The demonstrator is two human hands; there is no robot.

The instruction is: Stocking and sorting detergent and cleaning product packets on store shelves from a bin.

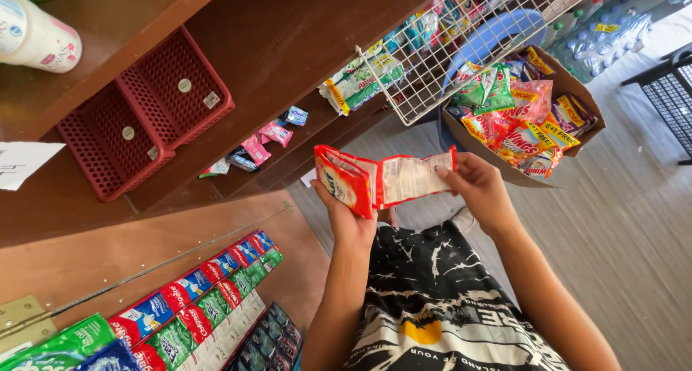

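Both hands, left hand (344,216) and right hand (477,187), pinch closed on opposite ends of a red-and-white folded strip of plastic sachets (382,180), held above the lap; brown cardboard box of snack packets (577,90) at two o'clock. Risk: uneven pull could tear the strip's perforations.

Brown wooden shelf (288,46) has two red plastic baskets (144,111) sitting on it side by side, plus a white bottle (36,36) higher up. Small candy packs (263,140) lie along the lower ledge.
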